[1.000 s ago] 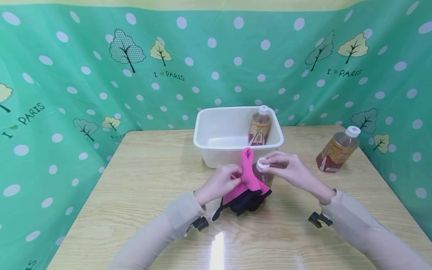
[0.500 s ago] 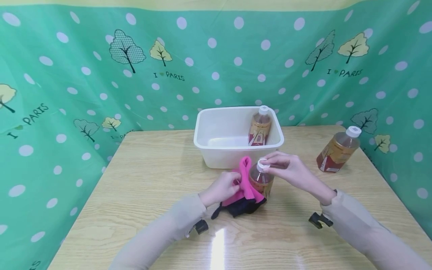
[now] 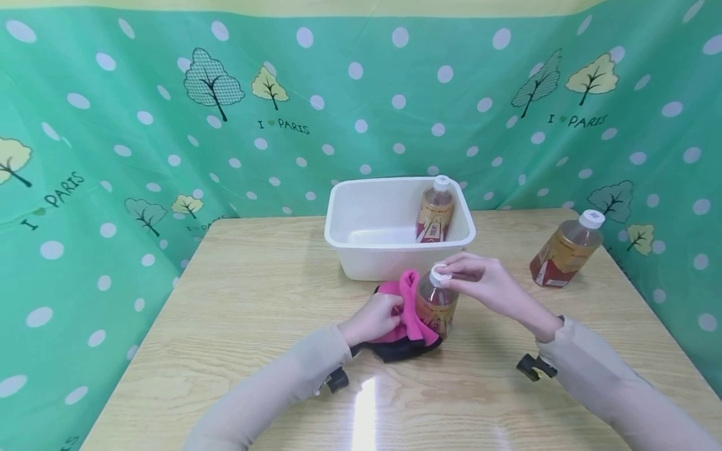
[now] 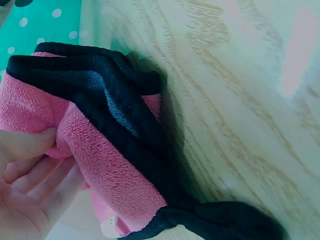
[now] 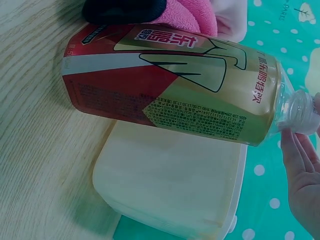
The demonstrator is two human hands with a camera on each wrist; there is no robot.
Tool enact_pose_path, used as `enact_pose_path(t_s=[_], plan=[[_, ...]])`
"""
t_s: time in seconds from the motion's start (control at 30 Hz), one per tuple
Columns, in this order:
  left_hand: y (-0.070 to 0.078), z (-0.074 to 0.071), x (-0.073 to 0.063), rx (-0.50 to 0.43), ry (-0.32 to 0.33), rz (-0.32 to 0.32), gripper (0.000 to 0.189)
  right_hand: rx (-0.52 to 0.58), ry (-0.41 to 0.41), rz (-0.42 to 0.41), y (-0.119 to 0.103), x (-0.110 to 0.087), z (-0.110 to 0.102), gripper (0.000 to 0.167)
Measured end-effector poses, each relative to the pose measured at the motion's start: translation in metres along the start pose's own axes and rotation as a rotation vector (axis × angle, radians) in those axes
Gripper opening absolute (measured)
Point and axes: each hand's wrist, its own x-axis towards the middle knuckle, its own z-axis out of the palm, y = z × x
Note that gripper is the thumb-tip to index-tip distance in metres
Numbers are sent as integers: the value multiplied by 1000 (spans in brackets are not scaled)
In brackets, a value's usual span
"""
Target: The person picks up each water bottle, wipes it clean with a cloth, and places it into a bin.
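My left hand (image 3: 375,318) pinches a pink, fuzzy cleaning cloth (image 3: 416,324) with black edging, its thumb and fingers closing on a fold in the left wrist view. Bunched up, the cloth (image 4: 107,162) lies against the left side of a drink bottle (image 3: 437,307). That bottle stands upright on the table, in front of the white bin. My right hand (image 3: 487,285) holds it by its white cap (image 3: 440,275), fingers and thumb at the top. In the right wrist view the bottle's red and gold label (image 5: 170,82) shows plainly, with the cloth (image 5: 187,15) beside it.
Behind the bottle stands a white plastic bin (image 3: 369,260), with a similar bottle (image 3: 434,216) leaning inside at its right end. Another such bottle (image 3: 566,250) stands at the right of the wooden table (image 3: 254,282). A green patterned curtain (image 3: 361,94) hangs behind.
My left hand and the cloth have moved down along the bottle, and more of the bottle's front shows. The right hand has stayed at the cap.
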Motion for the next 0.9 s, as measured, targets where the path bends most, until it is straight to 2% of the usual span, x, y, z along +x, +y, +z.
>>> enact_pose_path(t_s=[0.2,0.43,0.6,0.77,0.9], plan=[[5,-7,-2,-50,26,-24,12,-10,1,5,0,0,0,24],[22,-25,-2,-140,96,9,10,7,10,-15,0,0,0,23],[31,-35,-3,-159,149,18,13,1,8,-7,-1,0,0,23],[32,-36,-2,-156,177,40,12,-4,7,7,-1,1,0,24],[33,-36,-2,-161,170,28,11,-4,8,8,0,0,0,24]])
